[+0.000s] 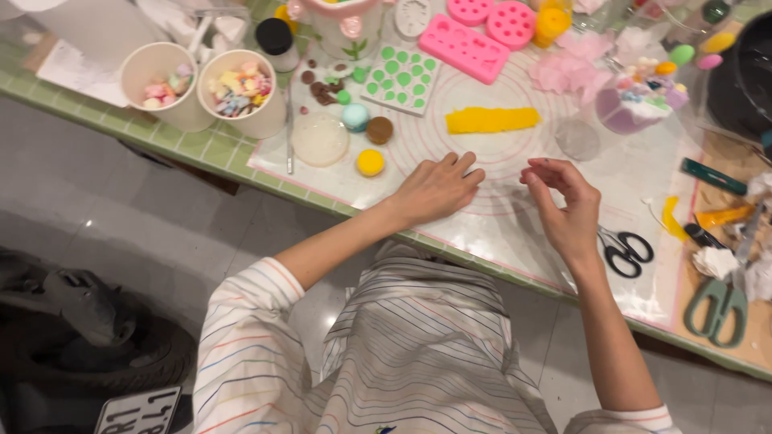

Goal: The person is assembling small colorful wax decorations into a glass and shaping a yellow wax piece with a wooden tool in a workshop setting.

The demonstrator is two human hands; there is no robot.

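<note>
My left hand [438, 189] rests palm down on the clear work mat [515, 217], fingers loosely together, holding nothing. My right hand [567, 201] hovers just to its right, fingers curled with thumb and fingertips pinched; whether something tiny sits between them I cannot tell. A flattened yellow clay strip [492, 120] lies on the mat beyond both hands. Small clay balls lie left of my left hand: yellow [370, 162], brown [379, 129] and light blue [355, 116].
Black scissors [626, 251] lie right of my right hand, green-handled scissors [718, 305] farther right. Pink moulds [464, 47], a green-dotted sheet [400, 77], two paper cups [241, 92] of pastel pieces and a decorated cake model [639, 100] stand at the back. The tiled table edge [209, 149] runs diagonally.
</note>
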